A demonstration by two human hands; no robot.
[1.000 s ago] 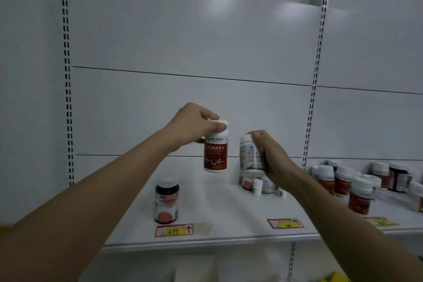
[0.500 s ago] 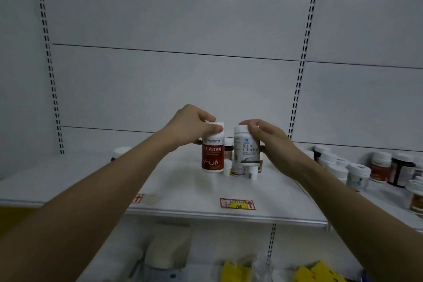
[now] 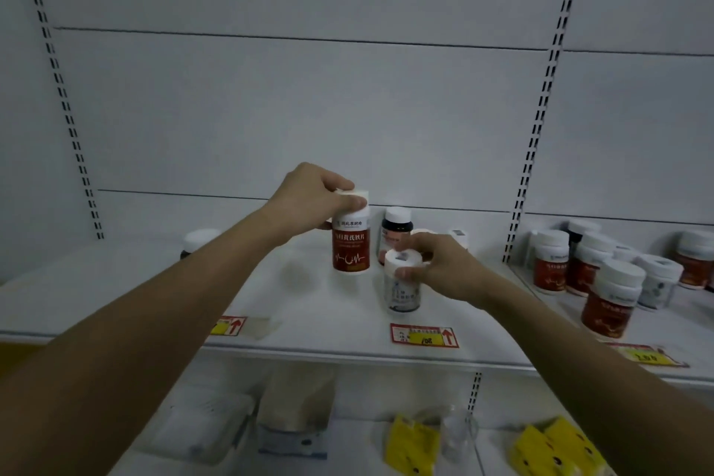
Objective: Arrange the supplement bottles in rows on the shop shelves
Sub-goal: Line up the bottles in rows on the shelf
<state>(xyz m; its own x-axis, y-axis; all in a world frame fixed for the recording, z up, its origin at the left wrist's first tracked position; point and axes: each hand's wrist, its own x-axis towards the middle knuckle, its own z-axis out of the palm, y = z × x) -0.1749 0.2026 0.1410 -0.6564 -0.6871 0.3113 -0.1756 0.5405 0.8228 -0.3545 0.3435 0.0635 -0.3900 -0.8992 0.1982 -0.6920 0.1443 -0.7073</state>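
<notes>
My left hand (image 3: 313, 194) grips the white cap of a red-labelled bottle (image 3: 351, 248) that stands upright on the white shelf (image 3: 317, 305). My right hand (image 3: 440, 267) holds a white-labelled bottle (image 3: 402, 292) by its cap, lower and nearer the shelf's front, just right of the red one. Behind them stands a dark bottle with a white cap (image 3: 395, 230). Another dark bottle (image 3: 198, 241) peeks out behind my left forearm.
Several red-labelled and white bottles (image 3: 614, 282) crowd the shelf section to the right of the slotted upright (image 3: 521, 182). Price tags (image 3: 424, 335) sit on the shelf's front edge. Yellow packets (image 3: 548, 448) and bagged goods (image 3: 293, 413) lie on the shelf below.
My right hand has brought the white-labelled bottle down and forward toward the shelf's front. The red-labelled bottle in my left hand has stayed near the shelf's middle. The view has tilted down.
</notes>
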